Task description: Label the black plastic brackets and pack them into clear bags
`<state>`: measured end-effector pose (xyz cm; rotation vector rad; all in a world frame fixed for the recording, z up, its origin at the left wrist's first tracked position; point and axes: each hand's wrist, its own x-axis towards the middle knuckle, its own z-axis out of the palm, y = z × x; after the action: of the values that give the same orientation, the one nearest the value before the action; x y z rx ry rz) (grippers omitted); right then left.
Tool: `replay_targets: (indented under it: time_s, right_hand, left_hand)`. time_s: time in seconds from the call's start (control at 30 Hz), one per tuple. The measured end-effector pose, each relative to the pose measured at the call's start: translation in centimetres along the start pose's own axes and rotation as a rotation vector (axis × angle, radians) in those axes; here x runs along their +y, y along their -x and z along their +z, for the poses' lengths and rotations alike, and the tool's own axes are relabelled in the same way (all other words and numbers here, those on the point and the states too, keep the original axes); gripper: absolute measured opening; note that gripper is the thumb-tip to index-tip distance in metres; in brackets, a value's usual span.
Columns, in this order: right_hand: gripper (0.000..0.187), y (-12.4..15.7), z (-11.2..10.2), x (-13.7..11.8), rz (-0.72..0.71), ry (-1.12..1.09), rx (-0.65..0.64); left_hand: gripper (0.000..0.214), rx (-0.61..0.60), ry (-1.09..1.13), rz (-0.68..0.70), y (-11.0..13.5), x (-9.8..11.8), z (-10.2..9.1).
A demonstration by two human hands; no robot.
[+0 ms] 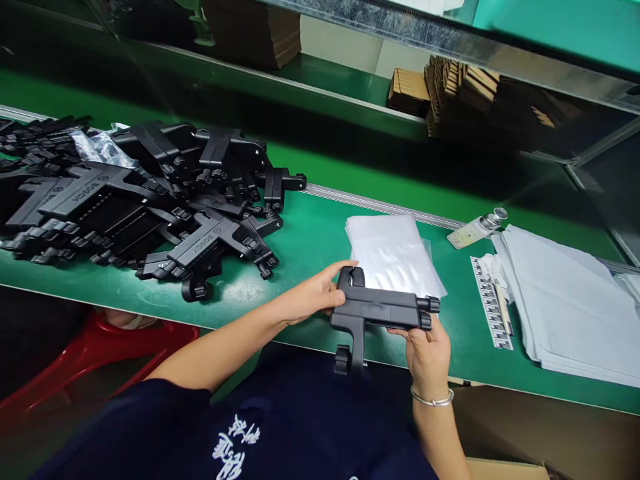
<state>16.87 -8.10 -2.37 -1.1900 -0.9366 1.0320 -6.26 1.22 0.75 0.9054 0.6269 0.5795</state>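
I hold one black plastic bracket part (377, 313) over the near edge of the green table (310, 243). My left hand (313, 295) grips its left end, thumb on top. My right hand (427, 350), with a silver bracelet on the wrist, holds its right end from below. A stack of clear plastic bags (393, 253) lies just behind the part. A big pile of the same black parts (135, 193) covers the table's left side.
A small bottle (477, 228) lies right of the bags, next to a label strip (493, 303) and white sheets (570, 310). Stacked cardboard (465, 90) sits on the far shelf. A red stool (95, 350) is below left, a cardboard box (505, 467) at lower right.
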Motion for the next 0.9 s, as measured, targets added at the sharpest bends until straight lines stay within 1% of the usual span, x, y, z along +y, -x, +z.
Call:
replay_targets:
  time_s: [0.1,0.17,0.23,0.3,0.37,0.43,0.57,0.63,0.67,0.73,0.77,0.8,0.83,0.87,0.9]
  right_hand:
    - [0.049,-0.5,1.0,-0.8,0.067,-0.019,0.053]
    - [0.047,-0.7,1.6,-1.0,0.099,-0.024,0.072]
    - [0.047,-0.8,1.8,-1.1,0.114,-0.003,0.072]
    - [0.048,-0.7,1.8,-1.1,0.101,0.033,0.074]
    - [0.047,-0.5,1.8,-1.3,0.053,0.099,0.071]
    - [0.046,-0.1,2.1,-1.9,-0.02,0.24,0.064]
    - [0.045,1.2,3.6,-3.5,-0.184,0.63,0.058]
    - [0.043,1.5,4.0,-4.1,-0.24,0.719,0.03]
    - [0.043,1.4,3.9,-4.3,-0.258,0.731,-0.006]
    - [0.046,0.6,2.7,-4.4,-0.272,0.72,-0.11]
    - [0.048,-0.2,1.4,-4.4,-0.269,0.709,-0.141]
    - [0.049,-1.2,-0.3,-4.5,-0.253,0.716,-0.127]
    - [0.049,-2.2,-2.5,-4.5,-0.205,0.762,-0.056]
    - [0.046,-3.3,-4.9,-4.6,-0.133,0.834,0.076]
    - [0.044,-4.1,-7.6,-4.7,-0.027,0.945,0.249]
  left_hand:
    - [0.066,0.06,0.248,-0.185,-0.6,-1.7,-0.2]
    - [0.053,0.092,0.354,-0.264,-0.8,-2.5,-0.3]
    - [0.045,0.12,0.397,-0.303,-0.8,-2.9,-0.3]
    - [0.04,0.136,0.404,-0.331,-0.8,-2.8,-0.3]
    - [0.039,0.155,0.39,-0.369,-1.2,-2.5,-0.3]
    - [0.042,0.183,0.372,-0.413,-2.1,-2.4,-0.3]
    - [0.041,0.203,0.374,-0.469,-4.5,-2.9,0.1]
    - [0.039,0.185,0.389,-0.462,-5.4,-3.3,0.2]
    - [0.039,0.17,0.395,-0.458,-5.6,-3.5,0.2]
    - [0.041,0.164,0.377,-0.448,-5.6,-3.5,0.1]
    - [0.04,0.186,0.341,-0.422,-5.5,-3.4,-0.2]
    - [0.039,0.22,0.283,-0.381,-5.2,-3.2,-0.6]
    - [0.04,0.259,0.203,-0.322,-5.0,-2.9,-1.1]
    - [0.046,0.295,0.1,-0.246,-4.7,-2.6,-1.7]
    - [0.055,0.323,-0.024,-0.196,-4.5,-2.2,-2.4]
